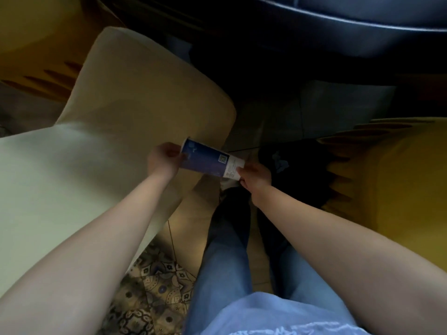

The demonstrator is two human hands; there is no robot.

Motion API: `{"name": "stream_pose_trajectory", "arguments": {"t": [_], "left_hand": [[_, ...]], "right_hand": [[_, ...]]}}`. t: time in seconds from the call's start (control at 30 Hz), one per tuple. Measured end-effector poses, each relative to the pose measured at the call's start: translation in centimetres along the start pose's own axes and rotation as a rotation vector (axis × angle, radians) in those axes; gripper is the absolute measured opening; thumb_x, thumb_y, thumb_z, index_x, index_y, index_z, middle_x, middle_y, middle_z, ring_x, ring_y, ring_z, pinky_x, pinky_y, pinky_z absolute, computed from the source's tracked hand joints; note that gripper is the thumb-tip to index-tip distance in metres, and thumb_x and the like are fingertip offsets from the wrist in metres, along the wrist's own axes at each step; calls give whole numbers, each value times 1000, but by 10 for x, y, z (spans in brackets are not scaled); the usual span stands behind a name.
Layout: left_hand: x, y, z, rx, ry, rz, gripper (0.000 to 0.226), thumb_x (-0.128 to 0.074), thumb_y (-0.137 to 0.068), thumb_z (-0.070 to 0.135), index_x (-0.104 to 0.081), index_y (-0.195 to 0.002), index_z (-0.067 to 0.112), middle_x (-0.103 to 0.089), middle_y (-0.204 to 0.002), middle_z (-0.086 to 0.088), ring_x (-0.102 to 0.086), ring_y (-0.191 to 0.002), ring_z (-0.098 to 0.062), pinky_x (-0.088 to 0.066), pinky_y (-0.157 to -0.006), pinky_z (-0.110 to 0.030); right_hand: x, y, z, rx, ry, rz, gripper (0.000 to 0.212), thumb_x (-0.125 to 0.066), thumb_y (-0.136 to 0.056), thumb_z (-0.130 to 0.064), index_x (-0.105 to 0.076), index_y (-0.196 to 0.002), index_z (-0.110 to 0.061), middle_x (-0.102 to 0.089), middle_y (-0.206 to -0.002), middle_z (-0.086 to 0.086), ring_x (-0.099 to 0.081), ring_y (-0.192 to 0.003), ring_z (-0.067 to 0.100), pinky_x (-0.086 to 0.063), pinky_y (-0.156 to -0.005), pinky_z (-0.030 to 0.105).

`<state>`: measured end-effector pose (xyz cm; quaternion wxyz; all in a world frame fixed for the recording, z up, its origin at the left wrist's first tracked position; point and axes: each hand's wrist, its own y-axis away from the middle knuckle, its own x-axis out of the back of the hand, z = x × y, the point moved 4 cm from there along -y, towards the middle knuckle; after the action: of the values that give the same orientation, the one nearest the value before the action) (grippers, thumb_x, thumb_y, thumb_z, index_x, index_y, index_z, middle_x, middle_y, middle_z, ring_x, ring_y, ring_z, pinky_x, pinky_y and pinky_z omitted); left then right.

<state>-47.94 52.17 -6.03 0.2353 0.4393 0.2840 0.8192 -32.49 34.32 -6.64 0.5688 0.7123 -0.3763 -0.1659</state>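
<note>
A cream table [108, 122] fills the left side. To its right stands a yellow chair [406, 180], with the person's jeans [225, 262] between the two. Just off the table's right edge a blue paper cup [205, 158] is held on its side. The left hand [164, 158] curls round its rim end on the table side, and the right hand [256, 177] pinches its white-labelled base, farther from the table.
</note>
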Motion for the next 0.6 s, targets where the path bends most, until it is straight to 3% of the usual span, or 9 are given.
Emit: {"name": "stream_pose_trajectory", "arguments": {"t": [0.2, 0.33, 0.47, 0.6], "left_hand": [[-73, 46, 15, -30, -54, -129, 14, -73, -77, 19, -65, -87, 14, -67, -91, -7, -64, -89, -26, -46, -74, -29], [-127, 78, 31, -102, -136, -275, 17, -74, -77, 28, -66, -91, 21, -67, -94, -3, -64, -91, -24, -52, -82, -34], [-171, 108, 63, -265, -257, -340, 20, -63, -86, 25, -71, -103, 18, -69, -108, -5, -63, -100, -22, -49, -90, -33], [-213, 123, 87, -295, -401, -469, 27, -46, -95, 21, -62, -117, 18, -65, -117, -8, -61, -105, -22, -47, -96, -39]], "right_hand": [[86, 10, 33, 6, -83, 92, 32, -61, -90, -7, -57, -122, -5, -62, -115, 14, -58, -88, 17, -47, -63, 17], [149, 26, 77, -63, -253, 241, 14, -58, -92, -10, -62, -105, -10, -64, -109, 14, -61, -96, 24, -49, -69, 23], [195, 32, 114, -128, -341, 297, 11, -59, -91, -11, -61, -102, -13, -64, -107, 11, -63, -89, 17, -50, -77, 27], [216, 23, 136, -196, -439, 321, 9, -58, -92, -9, -60, -86, -16, -65, -112, 16, -63, -94, 23, -50, -83, 32]]}}
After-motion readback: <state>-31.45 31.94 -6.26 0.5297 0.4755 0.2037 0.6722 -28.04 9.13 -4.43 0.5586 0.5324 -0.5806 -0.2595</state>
